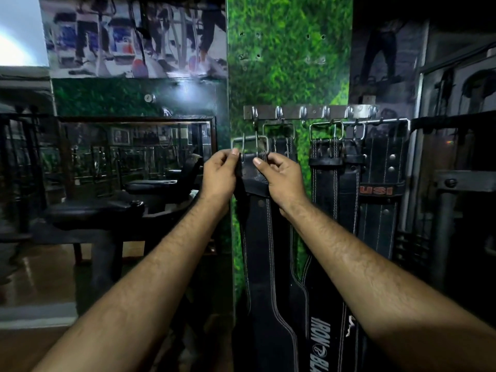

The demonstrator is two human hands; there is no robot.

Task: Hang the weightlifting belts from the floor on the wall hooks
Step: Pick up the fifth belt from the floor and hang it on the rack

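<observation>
A black leather weightlifting belt (pixel 259 264) with white stitching hangs down in front of me, held up at its top end. My left hand (pixel 218 174) pinches its left edge just under the steel buckle (pixel 249 145). My right hand (pixel 281 178) grips the right side of the same end. The buckle sits a little below the leftmost hook of the metal hook rail (pixel 311 112) on the green wall panel. Other black belts hang from the rail: one behind mine (pixel 285 149), one in the middle (pixel 332 183) and one with a red label (pixel 381 210).
A mirror (pixel 134 157) and padded gym benches (pixel 94 210) are at the left. A dark weight machine frame (pixel 456 183) stands at the right, close to the rail's end. The green grass-patterned panel (pixel 290 63) backs the hooks.
</observation>
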